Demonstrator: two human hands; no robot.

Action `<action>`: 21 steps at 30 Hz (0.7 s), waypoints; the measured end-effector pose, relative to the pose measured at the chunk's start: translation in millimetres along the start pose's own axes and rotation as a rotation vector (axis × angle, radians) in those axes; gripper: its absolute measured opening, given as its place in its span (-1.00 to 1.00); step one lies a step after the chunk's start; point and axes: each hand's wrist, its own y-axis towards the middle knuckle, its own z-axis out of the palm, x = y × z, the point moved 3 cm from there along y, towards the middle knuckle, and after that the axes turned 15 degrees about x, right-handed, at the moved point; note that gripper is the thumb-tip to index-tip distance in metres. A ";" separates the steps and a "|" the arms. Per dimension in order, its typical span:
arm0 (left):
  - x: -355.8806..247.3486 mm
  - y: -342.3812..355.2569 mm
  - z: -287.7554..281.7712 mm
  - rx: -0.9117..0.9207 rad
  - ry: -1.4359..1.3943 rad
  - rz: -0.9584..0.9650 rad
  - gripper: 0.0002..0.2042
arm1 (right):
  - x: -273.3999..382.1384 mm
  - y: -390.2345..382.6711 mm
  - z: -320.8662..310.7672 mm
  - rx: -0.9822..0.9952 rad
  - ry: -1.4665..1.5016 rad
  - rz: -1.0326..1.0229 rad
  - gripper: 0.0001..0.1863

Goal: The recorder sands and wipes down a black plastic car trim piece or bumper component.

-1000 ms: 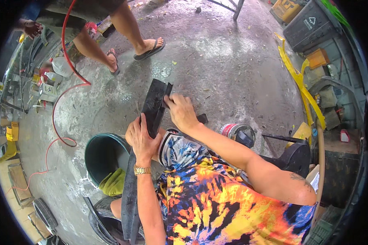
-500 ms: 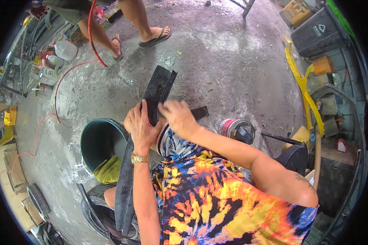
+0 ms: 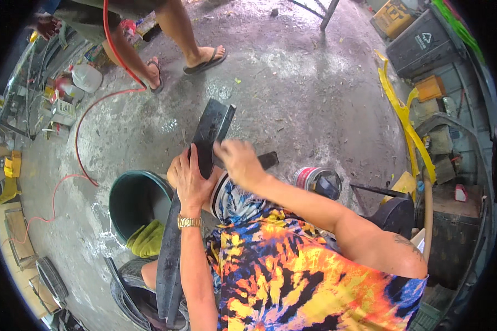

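Strip (image 3: 209,127) runs lengthwise away, near end gripped by left hand (image 3: 191,180), right hand (image 3: 241,163) half-curled at right edge, contents indeterminable.

The bucket (image 3: 130,193) stands left of the strip (image 3: 207,129), the can (image 3: 303,177) right.
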 end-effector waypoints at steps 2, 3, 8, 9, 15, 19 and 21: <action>-1.0 -2.2 0.1 0.037 -0.020 -0.005 -0.15 | -24.2 13.1 -10.8 0.103 0.006 0.100 -0.68; -1.5 -0.8 -0.9 0.021 -0.009 -0.005 -0.14 | -41.2 23.6 -12.2 0.212 0.016 0.193 -0.68; -1.1 -3.0 -1.2 0.009 0.005 -0.009 -0.13 | -4.9 2.3 1.0 -0.026 0.062 0.033 -0.76; 1.8 -3.3 0.2 0.027 -0.025 -0.004 -0.13 | -15.5 8.2 -0.3 -0.026 0.064 0.030 -0.76; -2.7 0.4 -2.7 0.025 -0.026 -0.031 -0.14 | 0.2 5.3 0.4 0.200 -0.055 0.070 -0.64; 0.3 -4.3 -0.8 0.040 -0.048 -0.026 -0.12 | -4.8 15.9 -23.4 0.214 -0.025 0.008 -0.61; -1.1 -2.9 -3.1 0.044 -0.035 -0.029 -0.10 | -7.7 13.9 -9.8 0.157 -0.020 0.075 -0.59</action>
